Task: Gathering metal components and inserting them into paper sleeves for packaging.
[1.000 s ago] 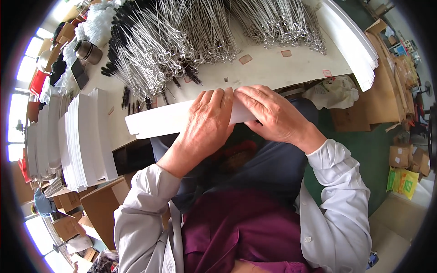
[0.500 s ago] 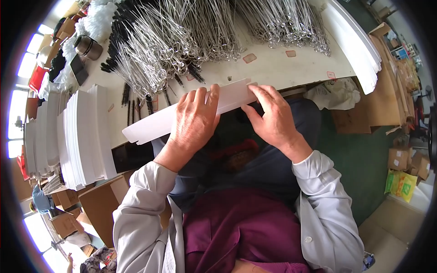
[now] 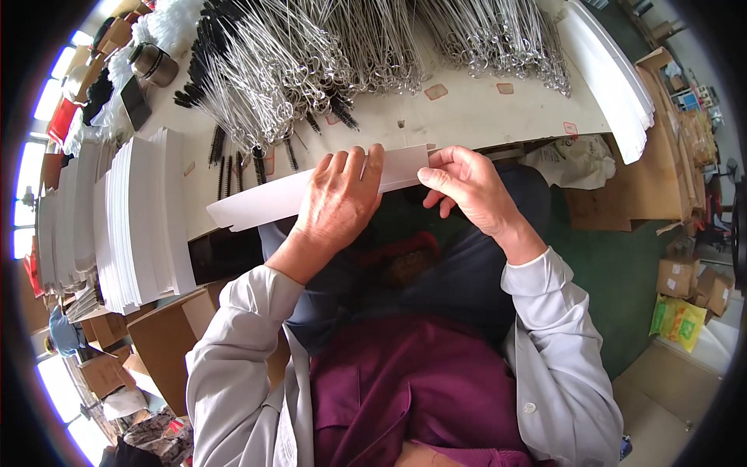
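A long, narrow white paper carton [image 3: 261, 199] lies slantwise across the near table edge, its left end lower than its right. My left hand [image 3: 336, 198] is closed around its middle, with the fingers over the far side. At the carton's right end my right hand [image 3: 476, 194] has its thumb and forefinger bent in at the end, the other fingers curled below. The exact contact of those fingertips is partly hidden. Just beyond the carton, several black-bristled brushes [image 3: 259, 165] lie on the table.
A big heap of wire-handled brushes [image 3: 311, 66] with looped ends covers the far table [image 3: 459, 117]. Stacked white flat cartons [image 3: 140, 218] stand at the left, more long white cartons [image 3: 611, 86] at the right. A dark flask [image 3: 153, 64] and cardboard boxes [image 3: 622, 187] stand farther out.
My right thumb has moved up to the carton's right end, and the other fingers have curled. The carton's right end has dropped slightly; my left hand keeps its hold.
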Action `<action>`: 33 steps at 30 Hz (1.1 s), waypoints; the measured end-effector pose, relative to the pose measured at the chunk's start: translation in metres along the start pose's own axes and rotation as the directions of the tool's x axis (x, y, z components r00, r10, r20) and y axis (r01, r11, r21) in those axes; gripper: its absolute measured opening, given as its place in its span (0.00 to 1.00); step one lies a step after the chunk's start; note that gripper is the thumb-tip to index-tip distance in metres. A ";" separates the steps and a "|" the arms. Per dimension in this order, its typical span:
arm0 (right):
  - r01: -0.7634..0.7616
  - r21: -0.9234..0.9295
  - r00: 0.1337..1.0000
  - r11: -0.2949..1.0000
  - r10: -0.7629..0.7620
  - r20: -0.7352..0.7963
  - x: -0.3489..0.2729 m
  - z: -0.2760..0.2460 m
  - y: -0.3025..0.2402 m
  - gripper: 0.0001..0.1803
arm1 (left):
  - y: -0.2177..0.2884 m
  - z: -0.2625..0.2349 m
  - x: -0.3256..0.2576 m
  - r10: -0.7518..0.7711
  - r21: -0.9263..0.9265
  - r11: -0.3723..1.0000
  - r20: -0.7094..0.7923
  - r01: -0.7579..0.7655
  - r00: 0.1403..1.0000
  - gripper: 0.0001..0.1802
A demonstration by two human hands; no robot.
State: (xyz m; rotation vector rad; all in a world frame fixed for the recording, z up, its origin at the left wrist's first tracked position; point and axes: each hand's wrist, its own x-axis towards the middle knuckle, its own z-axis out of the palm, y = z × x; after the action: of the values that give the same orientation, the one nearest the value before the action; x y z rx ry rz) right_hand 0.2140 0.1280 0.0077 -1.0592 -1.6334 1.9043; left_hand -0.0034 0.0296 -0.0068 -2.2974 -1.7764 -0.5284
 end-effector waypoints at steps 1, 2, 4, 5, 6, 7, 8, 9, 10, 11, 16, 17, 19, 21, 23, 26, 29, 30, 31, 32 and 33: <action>-0.028 0.026 0.999 0.999 0.027 0.022 0.001 -0.001 -0.001 0.24 | 0.000 0.000 0.000 0.001 0.002 1.000 0.002 -0.001 1.000 0.34; -0.056 0.051 0.997 0.997 0.054 0.046 0.001 -0.002 -0.003 0.25 | 0.000 0.000 0.000 0.001 0.004 1.000 0.003 -0.001 1.000 0.35; -0.090 0.093 0.994 0.992 0.083 0.070 0.001 -0.001 -0.007 0.26 | 0.002 -0.001 -0.002 0.001 -0.019 1.000 -0.006 -0.001 1.000 0.35; -0.127 0.102 0.987 0.987 0.115 0.116 0.003 -0.002 -0.008 0.23 | 0.002 -0.001 -0.003 0.001 -0.042 0.999 -0.015 -0.001 1.000 0.35; -0.165 0.109 0.976 0.980 0.146 0.162 0.004 -0.003 -0.009 0.21 | 0.002 -0.002 -0.003 0.001 -0.042 0.999 -0.015 -0.001 1.000 0.35; -0.166 0.108 0.976 0.980 0.147 0.163 0.004 -0.004 -0.009 0.21 | 0.003 -0.003 -0.003 -0.003 -0.048 0.999 -0.010 0.002 1.000 0.34; -0.211 0.184 0.966 0.960 0.177 0.187 0.004 -0.006 -0.009 0.20 | 0.003 -0.004 -0.004 -0.006 -0.054 0.999 -0.005 0.006 1.000 0.34; -0.257 0.257 0.956 0.932 0.205 0.212 0.003 -0.007 -0.009 0.19 | 0.003 -0.003 -0.006 -0.007 -0.055 0.998 -0.005 0.007 1.000 0.34; -0.258 0.256 0.955 0.931 0.206 0.214 0.003 -0.007 -0.008 0.19 | 0.003 -0.002 -0.009 -0.018 -0.062 0.998 0.038 0.021 0.999 0.36; -0.310 0.296 0.941 0.904 0.246 0.234 0.002 -0.008 -0.007 0.18 | 0.002 -0.002 -0.010 -0.029 -0.069 0.997 0.080 0.034 0.996 0.38; -0.019 -0.049 0.998 0.999 0.021 0.061 -0.009 -0.005 -0.010 0.22 | 0.003 -0.010 -0.003 -0.056 -0.115 0.991 0.090 0.067 0.994 0.35; -0.011 -0.211 1.000 0.977 0.015 0.018 -0.011 -0.006 -0.019 0.29 | 0.001 -0.012 0.000 -0.092 -0.119 0.987 0.114 0.105 0.989 0.34; 0.338 -0.590 0.924 0.733 -0.376 0.061 -0.007 -0.005 -0.018 0.31 | -0.001 -0.011 0.002 -0.090 -0.141 0.984 0.113 0.105 0.990 0.34; 0.511 -0.838 0.728 0.191 -0.614 0.305 -0.007 0.004 -0.022 0.36 | -0.001 -0.011 0.005 -0.085 -0.163 0.981 0.112 0.103 0.990 0.34; 0.528 -0.841 0.723 0.120 -0.583 0.371 0.003 0.011 -0.010 0.35 | 0.006 -0.014 0.013 -0.099 -0.221 0.965 0.194 0.142 0.976 0.34; 0.535 -0.843 0.729 0.053 -0.533 0.429 0.011 0.010 0.000 0.32 | 0.010 -0.006 0.015 -0.096 -0.207 0.968 0.211 0.141 0.973 0.34; 0.585 -0.808 0.707 0.073 -0.534 0.464 0.016 0.002 -0.002 0.33 | 0.008 -0.008 0.013 -0.090 -0.245 0.961 0.151 0.125 0.984 0.34; 0.588 -0.807 0.694 0.043 -0.539 0.477 0.016 0.000 -0.005 0.33 | 0.007 -0.010 0.012 -0.092 -0.243 0.962 0.154 0.128 0.984 0.34; 0.590 -0.807 0.681 0.014 -0.545 0.489 0.016 -0.003 -0.007 0.33 | 0.006 -0.015 0.010 -0.093 -0.217 0.969 0.132 0.120 0.987 0.35; 0.592 -0.806 0.681 0.017 -0.546 0.488 0.016 -0.006 -0.009 0.33 | 0.004 -0.017 0.008 -0.093 -0.192 0.975 0.110 0.113 0.990 0.36; 0.567 -0.823 0.701 0.025 -0.539 0.467 0.016 -0.010 -0.010 0.33 | -0.002 -0.018 0.004 -0.093 -0.190 0.975 0.112 0.114 0.989 0.36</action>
State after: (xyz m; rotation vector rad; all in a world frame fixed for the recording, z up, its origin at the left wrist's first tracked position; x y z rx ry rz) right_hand 0.2097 0.1487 0.0126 -0.4450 -2.7270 0.2048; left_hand -0.0070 0.0274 0.0108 -2.4104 -1.9832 -0.6407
